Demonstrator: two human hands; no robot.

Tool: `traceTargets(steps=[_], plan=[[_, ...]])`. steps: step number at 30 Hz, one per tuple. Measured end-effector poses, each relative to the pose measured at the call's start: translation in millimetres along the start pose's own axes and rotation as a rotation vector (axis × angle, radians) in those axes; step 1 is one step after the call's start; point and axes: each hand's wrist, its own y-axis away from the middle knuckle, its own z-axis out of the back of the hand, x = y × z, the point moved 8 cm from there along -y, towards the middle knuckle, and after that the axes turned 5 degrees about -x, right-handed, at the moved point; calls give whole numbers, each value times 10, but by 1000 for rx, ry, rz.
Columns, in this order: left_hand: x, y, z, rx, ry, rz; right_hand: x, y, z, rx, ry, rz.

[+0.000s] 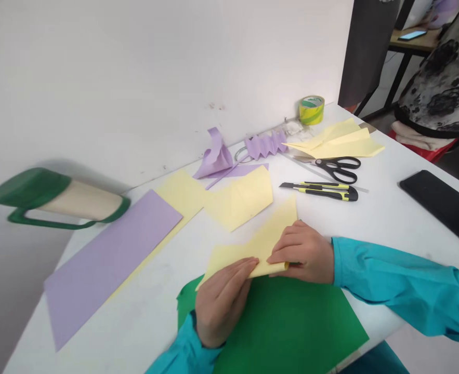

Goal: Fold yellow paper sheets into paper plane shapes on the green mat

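Observation:
A pale yellow sheet of paper (266,234) lies partly over a green sheet (291,322), its near edge curled into a narrow roll. My left hand (225,298) presses its fingertips on the left part of that rolled edge. At the right end, my right hand (305,252) pinches the roll between thumb and fingers. Its thumb is partly hidden beneath the paper. Beyond the hands is another yellow piece (248,197). A utility knife (318,190) and black-handled scissors (338,169) lie beyond my right hand.
A large purple sheet (112,267) lies at left, near a tilted green-and-cream mug-like container (84,200). Folded purple paper (266,144), yellow-green tape (312,110) and folded yellow paper (338,140) lie along the wall. A black phone-like slab (443,205) is at right; a person in patterned clothing (443,78) is beyond.

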Motion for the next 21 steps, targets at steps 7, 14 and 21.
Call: traceTargets(steps=[7,14,21], plan=[[192,28,35,29,103,85,130,-117,17,-118,-48,37],[150,36,-25,51,129,-15,152,-116,19,-60,-79,86],[66,102,-122,129,63,-141,135,-26,27,-11,-48,201]])
